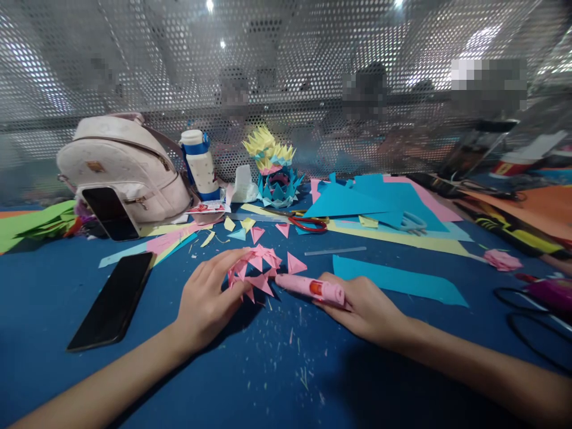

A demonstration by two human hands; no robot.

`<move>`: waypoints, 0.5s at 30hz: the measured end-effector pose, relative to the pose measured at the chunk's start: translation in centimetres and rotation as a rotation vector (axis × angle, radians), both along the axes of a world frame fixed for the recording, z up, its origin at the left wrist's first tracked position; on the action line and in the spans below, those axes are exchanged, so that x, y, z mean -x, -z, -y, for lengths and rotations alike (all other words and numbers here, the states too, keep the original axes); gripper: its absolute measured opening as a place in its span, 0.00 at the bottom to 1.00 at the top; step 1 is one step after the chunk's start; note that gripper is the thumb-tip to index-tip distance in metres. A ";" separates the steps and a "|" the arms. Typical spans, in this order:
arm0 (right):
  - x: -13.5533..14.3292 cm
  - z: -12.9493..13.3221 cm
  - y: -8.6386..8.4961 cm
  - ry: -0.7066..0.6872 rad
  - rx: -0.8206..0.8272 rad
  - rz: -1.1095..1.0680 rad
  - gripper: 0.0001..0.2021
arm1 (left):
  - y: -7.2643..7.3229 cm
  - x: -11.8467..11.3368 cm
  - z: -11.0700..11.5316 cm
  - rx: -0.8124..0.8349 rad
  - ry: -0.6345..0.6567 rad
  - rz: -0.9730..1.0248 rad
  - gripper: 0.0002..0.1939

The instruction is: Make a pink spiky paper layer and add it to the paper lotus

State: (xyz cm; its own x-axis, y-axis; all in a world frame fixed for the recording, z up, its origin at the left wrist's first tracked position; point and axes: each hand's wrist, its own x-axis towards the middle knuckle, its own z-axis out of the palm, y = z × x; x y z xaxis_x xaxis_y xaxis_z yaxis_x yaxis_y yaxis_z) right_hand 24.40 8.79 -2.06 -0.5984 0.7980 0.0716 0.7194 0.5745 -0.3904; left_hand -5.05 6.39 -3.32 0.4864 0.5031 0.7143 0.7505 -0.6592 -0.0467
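Note:
My left hand (210, 298) grips the left side of a ring of folded pink paper points (260, 257), its thumb at the near edge. From the right, my right hand (361, 304) is closed around a pink glue gun (308, 287), whose tip is at the ring's right side. A loose pink paper triangle (295, 263) lies just beyond the gun, and two smaller ones lie behind the ring. A clear glue stick (335, 251) rests on the blue table (277, 381). Farther back stands a blue and yellow folded paper piece (280, 186).
Red-handled scissors (308, 223) lie among blue paper sheets (375, 199). A phone (114, 301) is beside my left forearm. Behind are a backpack (123, 161) and a bottle (199, 167). A blue strip (397, 280) lies beyond my right hand, and a black cable (513, 325) is far right.

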 end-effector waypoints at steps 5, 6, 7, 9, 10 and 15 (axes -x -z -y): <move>0.0 0.1 -0.2 -0.012 0.001 0.009 0.07 | -0.1 0.0 0.0 0.005 -0.010 0.010 0.07; 0.1 0.1 -0.3 -0.016 0.001 0.011 0.07 | -0.1 0.0 0.0 0.005 -0.014 0.014 0.08; 0.1 0.1 -0.3 -0.021 0.000 0.012 0.07 | -0.1 0.0 -0.1 0.007 -0.017 0.018 0.09; 0.1 0.1 -0.4 -0.025 -0.001 0.008 0.07 | 0.0 0.1 -0.1 0.027 -0.020 0.029 0.10; 0.1 0.1 -0.4 -0.024 0.000 0.005 0.07 | 0.0 0.1 -0.1 0.041 -0.019 0.037 0.10; 0.0 0.1 -0.1 0.011 -0.005 0.006 0.09 | 0.2 0.2 -0.2 0.134 -0.020 0.121 0.12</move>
